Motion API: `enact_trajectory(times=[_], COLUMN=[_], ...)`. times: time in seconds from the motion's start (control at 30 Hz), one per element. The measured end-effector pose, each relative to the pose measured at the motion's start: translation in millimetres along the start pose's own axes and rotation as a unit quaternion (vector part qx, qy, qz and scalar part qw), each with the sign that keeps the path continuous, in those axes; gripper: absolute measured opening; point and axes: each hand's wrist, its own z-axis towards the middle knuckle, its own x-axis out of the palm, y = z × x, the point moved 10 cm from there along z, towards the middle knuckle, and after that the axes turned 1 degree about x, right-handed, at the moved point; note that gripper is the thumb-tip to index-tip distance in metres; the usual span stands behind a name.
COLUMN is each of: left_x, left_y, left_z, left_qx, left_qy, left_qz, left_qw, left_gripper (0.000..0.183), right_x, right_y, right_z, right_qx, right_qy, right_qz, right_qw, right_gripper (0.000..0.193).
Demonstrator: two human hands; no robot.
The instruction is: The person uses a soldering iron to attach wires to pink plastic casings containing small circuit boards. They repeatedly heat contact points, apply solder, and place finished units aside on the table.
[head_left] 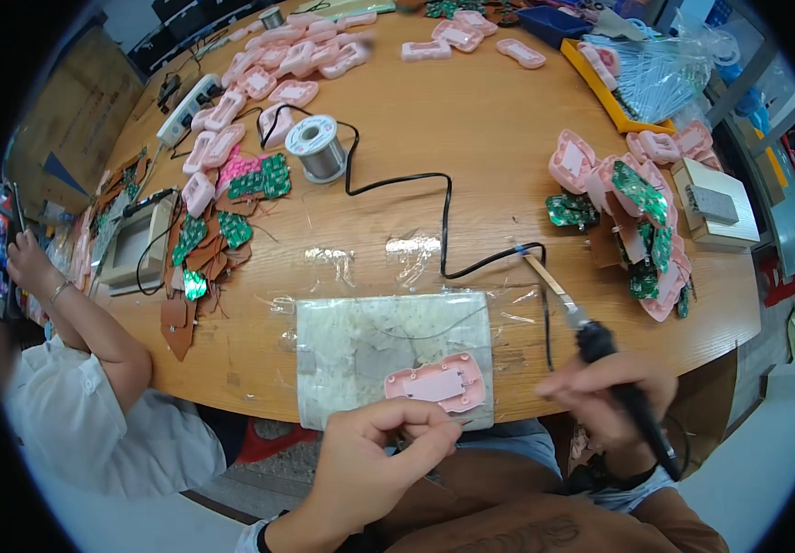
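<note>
My right hand (623, 392) grips the black handle of a soldering iron (595, 341), its slim barrel pointing up and away from me over the table. My left hand (383, 456) is pinched at the near edge of the work mat, thumb and forefinger together. A tiny dark end shows at those fingertips, too small to name. Just beyond them a pink plastic shell half (436, 382) lies hollow side up on the worn pale mat (342, 336), with a flat pale pink piece inside it. A thin wire curves across the mat behind the shell.
A solder wire spool (316, 147) stands beyond the mat, with a black cable (448, 203) winding past. Green circuit boards (264, 177) and pink shells (296, 55) are heaped left; more boards (639, 194) lie right. Another person's arm (93, 332) is at left. A yellow tray (614, 101) sits far right.
</note>
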Motion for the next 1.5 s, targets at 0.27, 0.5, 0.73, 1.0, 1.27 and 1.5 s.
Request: enact_trajectory(times=[0.27,0.5,0.73,1.0,1.27,1.5], left_x=[0.9,8.6,10.9,10.9,11.0,11.4], left_y=[-24.7,-8.5,-7.9,-6.3,-5.4,-5.1], left_z=[7.6,22.6,21.5,21.1,22.3,22.4], left_qx=[0.240,0.233,0.241,0.239,0.226,0.229], left_qy=[-0.141,-0.140,-0.119,-0.112,-0.111,-0.112], left_qz=[0.278,0.306,0.313,0.313,0.315,0.314], left_qw=[0.919,0.912,0.911,0.912,0.915,0.914], left_gripper=[0.009,0.012,0.014,0.015,0.014,0.015], right_x=[-29.1,-26.8,-5.3,5.0,0.1,2.2], right_y=[0.4,-13.3,-25.1,-25.5,-21.6,-20.6], right_z=[-26.6,-41.7,-40.4,-33.1,-30.7,-29.5], right_qx=[-0.084,-0.022,0.023,0.017,0.005,-0.007], right_qy=[-0.119,-0.057,0.022,0.055,0.058,0.065], right_qz=[-0.052,0.014,0.000,-0.022,-0.026,-0.018], right_qw=[0.988,0.998,0.999,0.998,0.998,0.998], right_gripper=[0.041,0.030,0.030,0.024,0.022,0.023])
